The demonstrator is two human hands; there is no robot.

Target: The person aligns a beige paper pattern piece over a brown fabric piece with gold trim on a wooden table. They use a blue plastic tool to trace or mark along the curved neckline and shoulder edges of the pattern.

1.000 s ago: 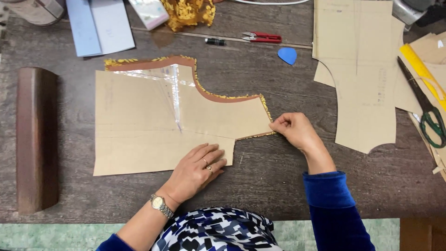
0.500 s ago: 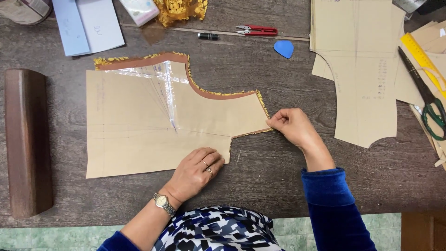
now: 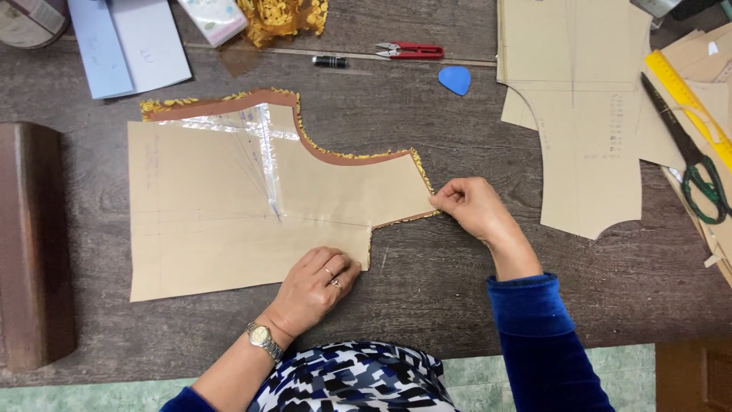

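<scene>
Left hand [image 3: 316,286]: flat, fingers spread, pressing the tan paper pattern piece [image 3: 229,221] onto the counter [image 3: 427,305]
Right hand [image 3: 473,207]: fingertips pinching the pattern's corner; brown gold-edged fabric [image 3: 335,156] beneath

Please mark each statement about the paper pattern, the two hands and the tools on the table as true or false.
1. The left hand presses flat on the lower edge of the paper pattern. True.
2. The right hand holds the scissors. False: it pinches the pattern's right corner; the green-handled scissors lie untouched at the right.
3. Brown fabric with yellow trim shows along the pattern's upper edge. True.
4. The red thread snips lie on the pattern. False: they lie on the wooden table above it.
5. The blue chalk is in the left hand. False: it lies on the table.
</scene>
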